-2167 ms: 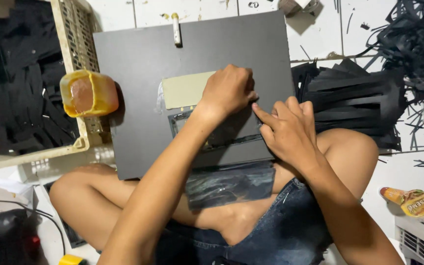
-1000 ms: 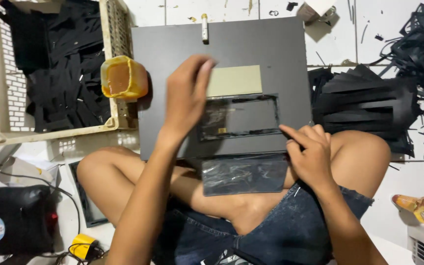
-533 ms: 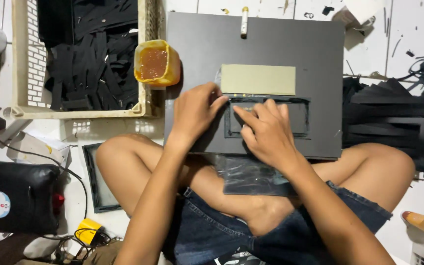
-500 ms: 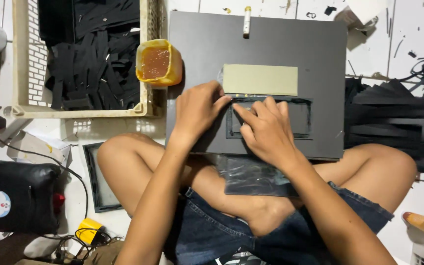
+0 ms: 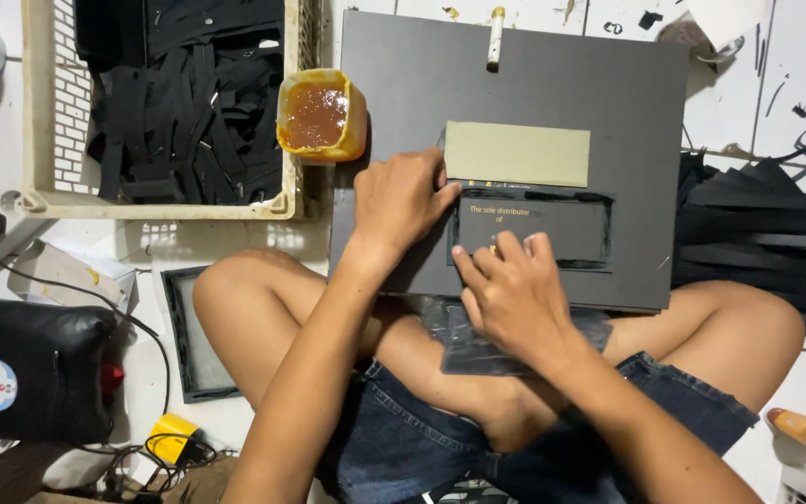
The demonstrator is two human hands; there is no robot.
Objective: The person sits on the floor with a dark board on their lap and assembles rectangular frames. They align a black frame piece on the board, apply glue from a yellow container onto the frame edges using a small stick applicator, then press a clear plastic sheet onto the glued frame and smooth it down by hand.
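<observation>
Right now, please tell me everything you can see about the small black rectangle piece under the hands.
The small black piece is a flat, thin rectangle, matte, maybe card or foam. It has small gold lettering near its top left and a slightly shiny, uneven dark border. It lies flat on the large dark grey board, just below a pale beige strip. The left hand touches its upper left corner with the fingertips, and the right hand presses its fingertips on the lower left part.

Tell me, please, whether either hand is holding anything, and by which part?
Nothing is gripped. The left hand presses its fingertips on the black label piece at its left end; the right hand presses on its lower edge.
</observation>
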